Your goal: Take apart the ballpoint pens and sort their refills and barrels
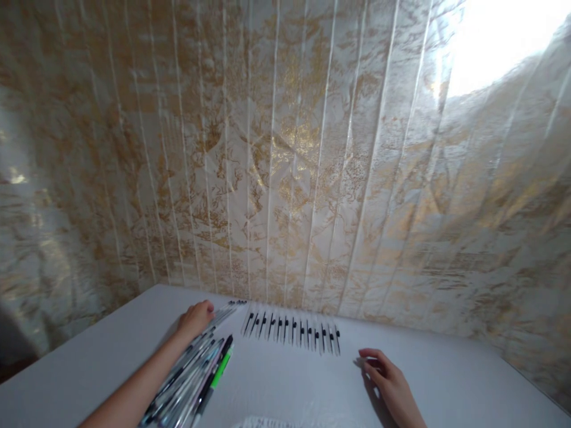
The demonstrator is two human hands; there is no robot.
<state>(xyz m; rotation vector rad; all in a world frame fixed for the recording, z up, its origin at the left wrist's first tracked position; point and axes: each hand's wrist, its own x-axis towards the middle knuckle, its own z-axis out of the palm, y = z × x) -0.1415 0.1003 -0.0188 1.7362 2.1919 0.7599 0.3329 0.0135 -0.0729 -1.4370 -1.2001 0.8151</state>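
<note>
Nearest me, at the bottom edge, a pale, textured object [267, 423] is cut off by the frame, too little of it showing to name. Just beyond and to the left, a loose pile of pens [181, 386] slants away from me, mostly clear, silver and black; a bright green pen [221, 370] lies along its right side.

To the right, well apart from the pile, the right hand [387, 380] hovers or rests over the white worktop [446, 368], thumb and forefinger curved with a gap between them; I see nothing held. The left hand [196, 320] reaches past the pile, fingers curled beside a narrow bunch of thin pens [227, 310] with dark ends. I cannot tell whether it grips any.

Between the hands, slightly farther off, about a dozen slim, clear pieces with black parts stand out as a neat row [292, 330], side by side with small gaps, lying flat.

My judgement on handling: pinch one slim piece at a time, lightly, near its middle, and keep the left forearm high so nothing rolls. Fingers should stay clear of the row, since a light brush could skew it.

Behind the worktop hangs shiny silver-and-gold cloth [289, 148] with vertical folds, glaring white at upper right.
</note>
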